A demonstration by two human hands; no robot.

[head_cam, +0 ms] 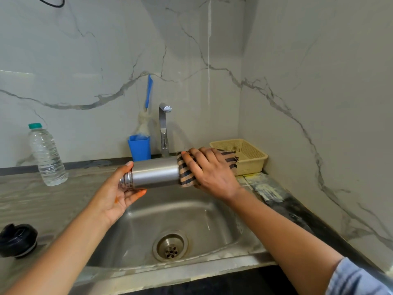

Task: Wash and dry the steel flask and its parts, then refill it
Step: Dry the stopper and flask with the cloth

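Note:
The steel flask (155, 172) lies on its side in the air above the sink (148, 220), its threaded neck pointing left. My left hand (119, 193) grips the neck end from below, thumb on top. My right hand (210, 170) grips a black-and-tan checked cloth (186, 174) wrapped round the flask's base end. The flask's black lid (18, 239) lies on the counter at the far left. A clear plastic water bottle (47, 155) with a green cap stands upright on the counter at the back left.
A chrome tap (163, 128) rises behind the sink, no water running. Left of it a blue cup (139, 146) holds a bottle brush (146, 107) with a blue handle. A yellow plastic basket (248, 155) sits in the back right corner. Marble walls close in behind and to the right.

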